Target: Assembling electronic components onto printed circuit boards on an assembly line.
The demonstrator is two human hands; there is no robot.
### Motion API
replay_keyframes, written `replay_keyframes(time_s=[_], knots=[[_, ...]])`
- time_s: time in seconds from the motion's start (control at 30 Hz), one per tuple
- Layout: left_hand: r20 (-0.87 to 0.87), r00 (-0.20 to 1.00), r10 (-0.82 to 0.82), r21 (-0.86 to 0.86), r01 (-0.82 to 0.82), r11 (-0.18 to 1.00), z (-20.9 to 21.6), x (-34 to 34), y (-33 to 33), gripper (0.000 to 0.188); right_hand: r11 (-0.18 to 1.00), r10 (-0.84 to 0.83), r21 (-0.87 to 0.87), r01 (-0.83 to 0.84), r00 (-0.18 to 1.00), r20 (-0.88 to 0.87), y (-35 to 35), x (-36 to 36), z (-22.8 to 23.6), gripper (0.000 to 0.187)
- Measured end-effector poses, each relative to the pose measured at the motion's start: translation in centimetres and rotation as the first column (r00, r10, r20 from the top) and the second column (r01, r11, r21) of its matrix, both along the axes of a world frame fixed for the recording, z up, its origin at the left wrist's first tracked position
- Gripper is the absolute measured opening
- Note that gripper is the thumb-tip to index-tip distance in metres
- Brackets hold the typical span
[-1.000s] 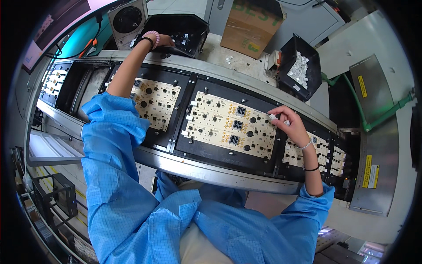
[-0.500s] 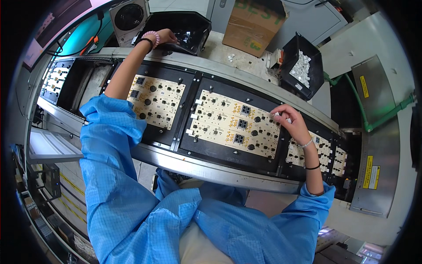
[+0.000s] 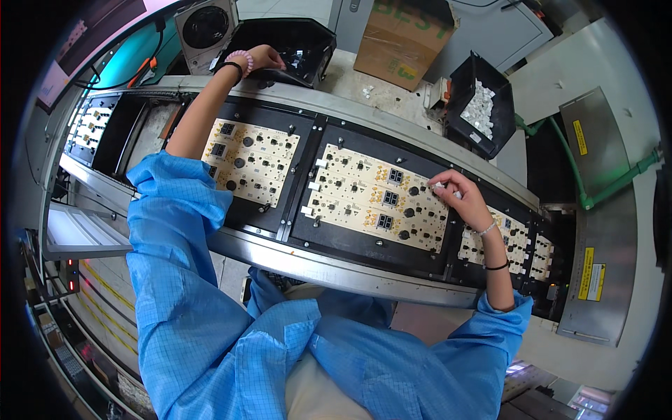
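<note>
My left hand [image 3: 268, 57] reaches over the near edge of a black bin [image 3: 308, 35] at the back left. Its fingers bend down together, and whatever is between them is hidden. Dark and light small pieces lie in that bin. My right hand [image 3: 463, 194] is closed around several small white plastic parts [image 3: 439, 186], held just above the upper right corner of the middle circuit board panel [image 3: 364, 185]. That cream panel carries dark displays, round black components and white blocks along its left edge. It sits in a black carrier frame [image 3: 343, 245].
More circuit boards lie in carriers to the left [image 3: 262, 164] and right [image 3: 509, 234] along the metal-railed line. Behind it stand a cardboard box [image 3: 402, 42], a black bin [image 3: 500, 105] holding white parts [image 3: 479, 112] and a fan [image 3: 205, 26]. A green pipe [image 3: 619, 184] runs at the right.
The carriers and boards have shifted slightly right along the line. My right hand's fingers have moved a little over the board's corner. My left hand stays at the bin with little change.
</note>
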State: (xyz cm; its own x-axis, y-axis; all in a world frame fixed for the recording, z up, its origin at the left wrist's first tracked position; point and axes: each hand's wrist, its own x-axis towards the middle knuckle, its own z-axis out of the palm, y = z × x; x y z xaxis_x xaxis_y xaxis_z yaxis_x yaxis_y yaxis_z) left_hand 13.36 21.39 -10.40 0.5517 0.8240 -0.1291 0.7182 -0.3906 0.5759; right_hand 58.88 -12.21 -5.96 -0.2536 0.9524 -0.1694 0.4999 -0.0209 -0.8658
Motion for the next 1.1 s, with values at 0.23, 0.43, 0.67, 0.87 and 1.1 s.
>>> replay_keyframes(time_s=[0.23, 0.43, 0.67, 0.87, 1.1], knots=[[0.154, 0.981, 0.122, 0.013, -0.125, 0.992, -1.7, -1.1, 1.0, 0.017, 1.0, 0.008, -0.006, -0.008, 1.0, 0.011, 0.2, -0.4, 0.4, 0.017], [0.46, 0.867, 0.192, -0.024, -0.204, 0.979, 0.2, -0.4, -0.3, 0.022, 1.0, -0.014, -0.012, 0.014, 1.0, 0.012, -0.2, -0.9, 1.3, 0.015], [0.568, 0.799, 0.194, 0.093, -0.297, 0.95, 3.0, -0.6, -4.8, 0.026, 1.0, -0.019, -0.005, 0.019, 0.998, 0.052, -0.9, -1.8, 2.5, 0.016], [0.569, 0.822, 0.007, 0.022, -0.024, 0.999, 7.4, 4.4, -14.1, 0.021, 0.999, -0.036, 0.032, 0.034, 0.998, 0.052, -0.8, -2.7, 2.8, 0.017], [0.264, 0.853, -0.45, 0.281, 0.378, 0.882, 7.1, 7.3, -23.6, 0.016, 0.999, 0.024, 0.023, -0.024, 1.0, -0.003, -0.2, -4.6, 2.2, 0.018]])
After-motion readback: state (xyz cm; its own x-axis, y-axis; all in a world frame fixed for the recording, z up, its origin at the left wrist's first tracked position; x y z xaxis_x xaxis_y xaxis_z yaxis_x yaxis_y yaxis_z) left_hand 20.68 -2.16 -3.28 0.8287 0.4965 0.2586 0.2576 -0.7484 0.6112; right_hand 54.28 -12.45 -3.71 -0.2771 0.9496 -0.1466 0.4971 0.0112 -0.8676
